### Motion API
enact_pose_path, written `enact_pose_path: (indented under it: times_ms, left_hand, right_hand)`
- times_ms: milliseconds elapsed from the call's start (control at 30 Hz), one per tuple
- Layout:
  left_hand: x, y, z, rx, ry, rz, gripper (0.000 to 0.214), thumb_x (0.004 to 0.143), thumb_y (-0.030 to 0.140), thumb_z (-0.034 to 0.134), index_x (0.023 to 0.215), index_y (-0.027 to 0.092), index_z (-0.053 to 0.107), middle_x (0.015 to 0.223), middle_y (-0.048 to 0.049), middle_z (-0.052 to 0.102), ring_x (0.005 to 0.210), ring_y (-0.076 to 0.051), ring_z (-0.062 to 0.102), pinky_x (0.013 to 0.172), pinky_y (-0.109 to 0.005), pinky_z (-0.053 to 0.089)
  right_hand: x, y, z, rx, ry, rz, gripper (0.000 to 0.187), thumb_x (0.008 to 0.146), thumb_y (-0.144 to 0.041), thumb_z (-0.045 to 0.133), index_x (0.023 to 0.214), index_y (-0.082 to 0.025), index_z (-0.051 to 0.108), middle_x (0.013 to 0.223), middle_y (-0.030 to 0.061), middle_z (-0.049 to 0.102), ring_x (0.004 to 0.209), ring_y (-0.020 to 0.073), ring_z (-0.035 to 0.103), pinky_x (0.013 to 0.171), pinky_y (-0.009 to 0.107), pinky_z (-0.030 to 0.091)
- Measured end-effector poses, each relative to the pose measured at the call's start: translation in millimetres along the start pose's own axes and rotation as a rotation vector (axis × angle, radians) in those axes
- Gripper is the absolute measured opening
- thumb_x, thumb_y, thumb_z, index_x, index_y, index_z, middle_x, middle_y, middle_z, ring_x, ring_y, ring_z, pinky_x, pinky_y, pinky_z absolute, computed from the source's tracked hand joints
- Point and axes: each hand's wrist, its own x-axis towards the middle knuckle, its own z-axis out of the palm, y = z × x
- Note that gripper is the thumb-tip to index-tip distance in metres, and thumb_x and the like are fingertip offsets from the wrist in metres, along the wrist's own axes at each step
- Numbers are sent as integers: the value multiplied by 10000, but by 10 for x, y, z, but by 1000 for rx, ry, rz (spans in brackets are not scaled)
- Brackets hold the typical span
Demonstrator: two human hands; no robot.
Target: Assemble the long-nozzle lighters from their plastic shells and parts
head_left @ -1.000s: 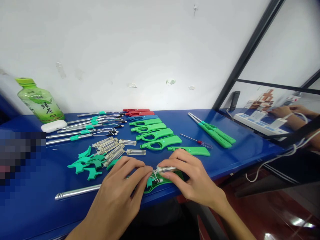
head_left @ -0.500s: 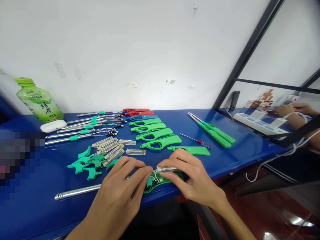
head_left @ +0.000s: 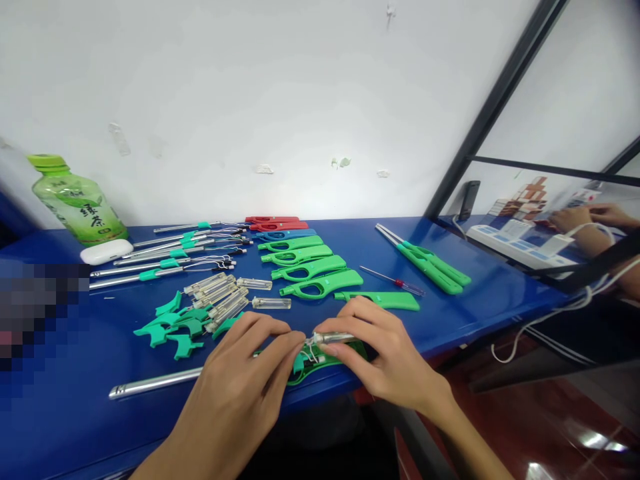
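Between the thumb and fingers of my right hand is a clear lighter fuel tank, lying level with its valve end to the left. My left hand is pinched at that end, on a thin white tube whose tip my fingers hide. Beneath both hands lies an open green lighter shell, with a green trigger piece and white wires in it. From it a metal lighter rod runs left, partly covered by my left hand.
Left are loose green triggers, several clear tanks and metal rods with wires. Green shell halves, red ones and a screwdriver lie behind. Two lighters lie right; a bottle stands far left.
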Motion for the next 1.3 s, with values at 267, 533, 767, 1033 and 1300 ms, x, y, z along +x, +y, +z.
enact_pose_path:
  times_ms: [267, 533, 767, 1033, 1300]
  left_hand:
    - [-2, 1, 7, 4, -22, 24, 181, 1047, 47, 626, 1137, 187, 697, 1022, -32, 681, 971, -161, 601, 903, -295, 536]
    - [-2, 7, 7, 3, -38, 45, 202, 1034, 6, 626, 1153, 161, 678, 1031, -40, 674, 982, -162, 567, 903, -296, 514]
    - [-15, -2, 21, 7, -31, 68, 203, 1037, 7, 620, 1162, 157, 675, 1033, -41, 670, 988, -168, 559, 915, -308, 508]
    - [-29, -5, 26, 5, -24, 72, 234, 1027, -18, 615, 1175, 149, 686, 1033, -41, 671, 979, -167, 557, 921, -310, 498]
    - [17, -22, 3, -22, -6, 26, 141, 1098, 125, 600, 1178, 210, 679, 1038, 5, 698, 976, -132, 591, 956, -253, 479]
  right_hand:
    - [8, 8, 2, -25, 16, -38, 180, 1122, -300, 650, 1201, -212, 785, 953, 38, 742, 849, 183, 675, 763, 351, 543]
    - [5, 24, 21, -54, 38, -80, 216, 1119, -326, 656, 1198, -186, 799, 923, 34, 727, 821, 168, 669, 749, 329, 534]
    - [10, 12, 15, -48, 42, -107, 210, 1109, -326, 672, 1184, -179, 802, 914, 23, 714, 821, 154, 657, 767, 313, 508]
    - [-9, 56, 27, -56, 11, -106, 240, 1094, -327, 691, 1277, -201, 782, 935, 15, 693, 832, 158, 630, 778, 320, 490]
    - [8, -3, -1, -25, 74, -82, 198, 1117, -277, 660, 1177, -159, 806, 938, 29, 741, 836, 155, 655, 778, 318, 504]
